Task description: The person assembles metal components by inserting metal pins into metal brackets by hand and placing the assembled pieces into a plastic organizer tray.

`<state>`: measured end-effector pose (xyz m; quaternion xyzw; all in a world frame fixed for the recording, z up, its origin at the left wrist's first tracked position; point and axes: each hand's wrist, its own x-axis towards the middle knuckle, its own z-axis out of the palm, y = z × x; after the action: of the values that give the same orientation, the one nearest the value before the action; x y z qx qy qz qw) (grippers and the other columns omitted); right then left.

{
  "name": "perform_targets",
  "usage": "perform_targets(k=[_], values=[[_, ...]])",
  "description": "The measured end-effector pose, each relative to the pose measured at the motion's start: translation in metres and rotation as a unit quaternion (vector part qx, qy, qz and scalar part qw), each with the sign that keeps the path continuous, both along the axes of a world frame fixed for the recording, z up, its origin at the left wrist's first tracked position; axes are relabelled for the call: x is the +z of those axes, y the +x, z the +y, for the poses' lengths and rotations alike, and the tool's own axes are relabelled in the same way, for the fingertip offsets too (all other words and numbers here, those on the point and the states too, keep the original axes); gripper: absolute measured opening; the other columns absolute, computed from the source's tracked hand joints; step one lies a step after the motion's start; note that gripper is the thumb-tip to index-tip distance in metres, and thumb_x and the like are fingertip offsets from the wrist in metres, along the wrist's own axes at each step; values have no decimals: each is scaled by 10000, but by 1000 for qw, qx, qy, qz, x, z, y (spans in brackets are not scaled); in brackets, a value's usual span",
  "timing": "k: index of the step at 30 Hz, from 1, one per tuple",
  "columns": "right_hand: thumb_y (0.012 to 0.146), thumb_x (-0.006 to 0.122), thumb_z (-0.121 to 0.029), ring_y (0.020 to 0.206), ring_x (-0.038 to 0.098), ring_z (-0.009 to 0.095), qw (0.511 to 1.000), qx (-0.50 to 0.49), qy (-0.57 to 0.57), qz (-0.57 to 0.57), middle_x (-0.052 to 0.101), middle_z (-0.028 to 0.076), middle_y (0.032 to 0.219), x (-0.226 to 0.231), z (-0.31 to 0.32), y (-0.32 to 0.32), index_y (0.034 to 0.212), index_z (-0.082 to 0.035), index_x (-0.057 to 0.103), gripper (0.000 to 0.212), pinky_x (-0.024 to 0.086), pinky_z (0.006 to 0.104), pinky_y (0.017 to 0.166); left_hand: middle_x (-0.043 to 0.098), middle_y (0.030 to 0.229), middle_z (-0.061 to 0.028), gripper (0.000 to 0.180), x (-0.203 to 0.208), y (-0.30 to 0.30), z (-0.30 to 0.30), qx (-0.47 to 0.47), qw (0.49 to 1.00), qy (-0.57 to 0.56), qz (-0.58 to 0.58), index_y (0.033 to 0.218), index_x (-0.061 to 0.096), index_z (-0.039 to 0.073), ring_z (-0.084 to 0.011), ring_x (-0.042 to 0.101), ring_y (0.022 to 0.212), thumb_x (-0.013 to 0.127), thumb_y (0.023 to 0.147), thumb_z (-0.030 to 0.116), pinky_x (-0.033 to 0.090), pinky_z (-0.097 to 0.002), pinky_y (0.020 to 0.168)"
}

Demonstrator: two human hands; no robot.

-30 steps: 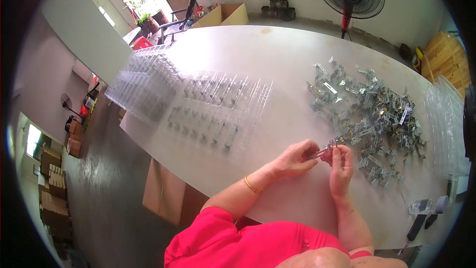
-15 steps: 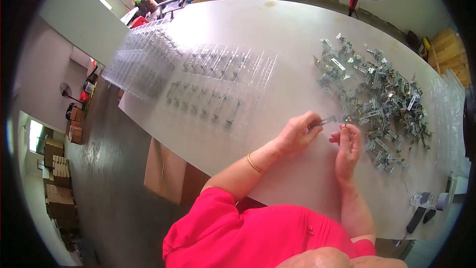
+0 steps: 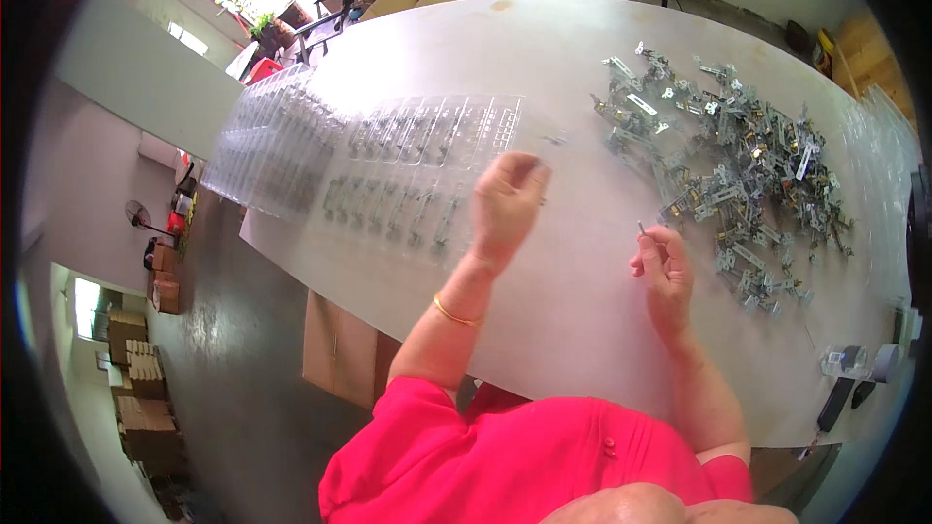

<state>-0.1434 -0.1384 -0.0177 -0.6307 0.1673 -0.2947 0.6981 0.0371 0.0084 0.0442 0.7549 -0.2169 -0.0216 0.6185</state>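
**Two pinch grips, with order at left and disorder at right**

Leftmost, well apart from the left hand (image 3: 507,209), a stack of clear plastic trays (image 3: 243,170) stands in layers, an arrangement that probably saves room. Between stack and hand lies a flat compartmented tray (image 3: 495,126) bearing two rows of metal parts (image 3: 443,236); its cells presumably keep them from tangling. The left hand, at this tray's right side, pinches what appears to be a metal bracket (image 3: 553,140), its end projecting past the fingertips; blur hides the exact grip. The right hand (image 3: 666,272), well apart and nearer the body, grasps a thin metal piece (image 3: 641,228) between thumb and finger, tip upward, a hold suited to something so slender. Just beyond it and to its right, a loose heap of metal brackets (image 3: 743,170) lies on the white table (image 3: 582,330), presumably for easy reach. Farther right of that hand stand clear plastic sheets or trays (image 3: 882,160), apparently kept aside.
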Motion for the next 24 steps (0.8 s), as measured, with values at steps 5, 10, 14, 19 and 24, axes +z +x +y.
perform_targets(k=[5, 10, 14, 19, 24], values=[[1005, 605, -121, 692, 543, 46, 1000, 11, 14, -12, 561, -23, 824, 2, 3, 4, 1048, -74, 603, 63, 457, 207, 618, 716, 853, -67, 175, 3, 80, 42, 94, 982, 105, -123, 928, 708, -23, -128, 650, 710, 744, 852, 130, 534, -299, 646], [991, 625, -110, 662, 548, 53, 1000, 9, -14, 8, 561, -12, 856, -6, -1, 3, 1012, -50, 616, 64, 461, 214, 601, 724, 781, -96, 238, 13, 119, 52, 147, 964, 217, -43, 897, 716, -9, -172, 681, 705, 729, 798, 207, 541, -306, 691], [990, 628, -117, 668, 555, 54, 1000, 8, -20, 13, 560, -13, 862, -3, 1, 3, 1018, -54, 619, 70, 462, 213, 604, 731, 781, -99, 249, 8, 137, 53, 154, 929, 333, -47, 877, 723, 29, -203, 697, 756, 726, 758, 248, 544, -340, 736], [984, 635, -109, 667, 551, 54, 999, 8, -28, 20, 561, -15, 865, 0, 0, 2, 1014, -52, 619, 66, 468, 212, 608, 735, 811, -120, 257, -2, 145, 45, 139, 912, 383, -46, 868, 731, 49, -242, 702, 802, 719, 732, 267, 540, -363, 783], [981, 637, -101, 667, 549, 52, 999, 10, -26, 18, 560, -14, 870, 0, 1, 3, 1015, -52, 620, 62, 472, 210, 612, 735, 787, -130, 292, -20, 160, 45, 140, 894, 418, -83, 837, 749, 49, -244, 711, 789, 734, 695, 304, 551, -366, 768]])
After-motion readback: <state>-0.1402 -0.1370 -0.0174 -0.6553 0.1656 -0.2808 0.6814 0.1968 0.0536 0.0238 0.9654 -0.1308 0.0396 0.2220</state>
